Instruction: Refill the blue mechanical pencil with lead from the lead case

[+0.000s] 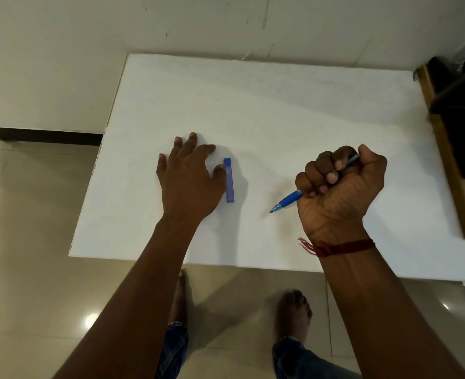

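The blue mechanical pencil is clenched in my right hand, a fist over the right middle of the white table. Its tip points down-left, close to the surface, and its back end sticks out by my thumb. The slim blue lead case lies flat on the table, running near to far, left of the pencil. My left hand rests palm down just left of the case, fingers spread, with the thumb touching or almost touching the case's upper left side.
A dark object on a wooden surface borders the table's right edge. The wall runs behind the table. Shiny tiled floor lies to the left and below, where my bare feet stand by the near edge.
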